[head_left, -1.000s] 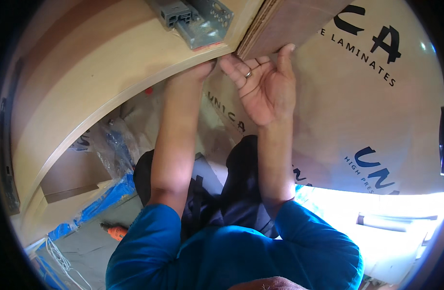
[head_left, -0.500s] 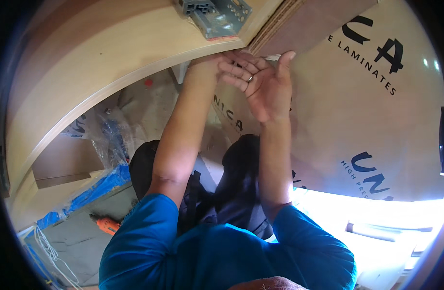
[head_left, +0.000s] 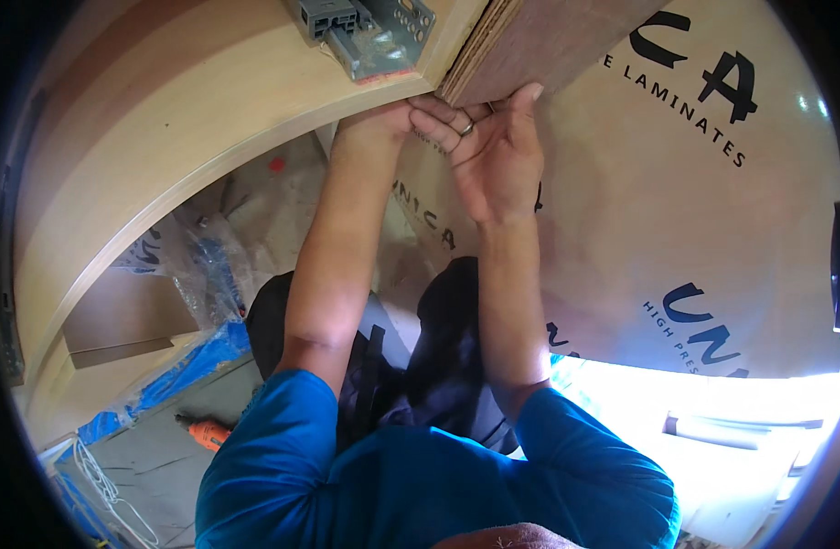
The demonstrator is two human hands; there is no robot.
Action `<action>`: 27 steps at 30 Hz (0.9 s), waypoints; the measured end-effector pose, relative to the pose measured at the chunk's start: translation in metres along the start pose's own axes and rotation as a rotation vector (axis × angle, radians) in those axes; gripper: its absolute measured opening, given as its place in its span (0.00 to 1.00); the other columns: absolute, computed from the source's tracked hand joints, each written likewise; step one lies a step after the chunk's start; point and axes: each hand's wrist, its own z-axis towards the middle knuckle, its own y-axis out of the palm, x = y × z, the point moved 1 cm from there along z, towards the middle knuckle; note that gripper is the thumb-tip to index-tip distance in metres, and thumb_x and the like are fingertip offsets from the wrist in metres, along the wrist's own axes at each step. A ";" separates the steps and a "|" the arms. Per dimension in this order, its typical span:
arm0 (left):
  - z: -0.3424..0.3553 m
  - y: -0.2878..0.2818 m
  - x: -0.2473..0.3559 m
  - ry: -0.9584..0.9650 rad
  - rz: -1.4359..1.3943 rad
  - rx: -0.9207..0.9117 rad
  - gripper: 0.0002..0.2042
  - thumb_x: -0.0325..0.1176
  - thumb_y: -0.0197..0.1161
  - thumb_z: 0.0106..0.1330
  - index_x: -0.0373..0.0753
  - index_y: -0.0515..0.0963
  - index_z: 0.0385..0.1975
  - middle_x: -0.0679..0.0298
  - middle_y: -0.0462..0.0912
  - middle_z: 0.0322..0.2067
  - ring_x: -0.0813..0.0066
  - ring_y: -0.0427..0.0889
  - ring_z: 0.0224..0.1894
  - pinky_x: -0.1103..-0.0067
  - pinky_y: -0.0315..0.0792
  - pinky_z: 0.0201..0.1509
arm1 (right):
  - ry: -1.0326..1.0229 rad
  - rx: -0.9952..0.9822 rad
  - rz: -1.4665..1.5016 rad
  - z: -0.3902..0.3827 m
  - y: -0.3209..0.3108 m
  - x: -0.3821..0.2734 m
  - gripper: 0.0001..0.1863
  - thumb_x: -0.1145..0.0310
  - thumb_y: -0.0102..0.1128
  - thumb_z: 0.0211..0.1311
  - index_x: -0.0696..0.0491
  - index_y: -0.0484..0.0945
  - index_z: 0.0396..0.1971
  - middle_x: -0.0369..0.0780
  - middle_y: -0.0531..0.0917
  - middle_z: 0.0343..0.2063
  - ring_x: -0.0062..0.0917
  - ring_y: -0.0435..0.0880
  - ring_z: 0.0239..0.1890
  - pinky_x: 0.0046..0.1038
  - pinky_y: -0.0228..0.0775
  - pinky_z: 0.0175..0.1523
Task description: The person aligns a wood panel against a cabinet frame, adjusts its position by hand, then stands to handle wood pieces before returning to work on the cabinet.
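My left forearm reaches up to the curved edge of a pale wood panel (head_left: 196,110). My left hand (head_left: 383,117) goes beneath that edge, and its fingers are hidden. Beside it my right hand (head_left: 497,160) is turned palm up and open, with a ring on one finger. Its fingers reach left under the end of a reddish-brown plywood board (head_left: 557,46), some tips out of sight. The thumb stands apart from them, by the board's lower edge; whether it presses there I cannot tell. A grey metal bracket (head_left: 374,46) sits on the pale panel above my hands.
A large sheet with a printed brown covering (head_left: 612,210) curves along my right. At lower left lie an orange tool (head_left: 208,434), white cable (head_left: 95,476), blue tape or film (head_left: 191,366) and clear plastic (head_left: 209,265). An open box-like recess (head_left: 127,316) is beside them.
The bracket and board sit farther left in view. My right hand has moved up closer to the board, its thumb now by the board's lower edge. My left hand stays under the panel.
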 end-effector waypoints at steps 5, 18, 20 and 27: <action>-0.002 -0.011 0.001 -0.223 -0.316 -0.646 0.26 0.53 0.44 0.73 0.43 0.73 0.61 0.63 0.75 0.62 0.63 0.74 0.62 0.67 0.70 0.65 | -0.074 0.058 -0.014 0.000 0.002 0.003 0.42 0.37 0.36 0.76 0.63 0.59 0.67 0.53 0.74 0.59 0.42 0.81 0.55 0.44 0.80 0.58; 0.004 -0.021 0.008 0.147 0.752 0.098 0.25 0.54 0.47 0.72 0.48 0.75 0.62 0.64 0.78 0.59 0.63 0.76 0.60 0.67 0.69 0.66 | -0.126 0.062 0.107 0.000 0.002 0.003 0.39 0.39 0.38 0.76 0.60 0.60 0.67 0.51 0.74 0.59 0.38 0.79 0.57 0.48 0.78 0.60; 0.004 -0.015 0.011 0.135 0.590 0.122 0.25 0.54 0.47 0.72 0.48 0.75 0.62 0.64 0.78 0.59 0.63 0.76 0.60 0.67 0.69 0.66 | -0.105 0.051 0.118 0.003 0.001 0.002 0.37 0.39 0.39 0.76 0.57 0.59 0.68 0.48 0.73 0.61 0.37 0.79 0.59 0.47 0.78 0.60; -0.020 0.003 0.031 0.176 0.441 0.123 0.25 0.53 0.48 0.72 0.47 0.75 0.62 0.64 0.78 0.59 0.63 0.76 0.60 0.67 0.69 0.66 | -0.124 0.064 0.260 0.009 -0.014 0.018 0.32 0.48 0.51 0.75 0.50 0.61 0.71 0.41 0.72 0.65 0.38 0.72 0.66 0.54 0.71 0.65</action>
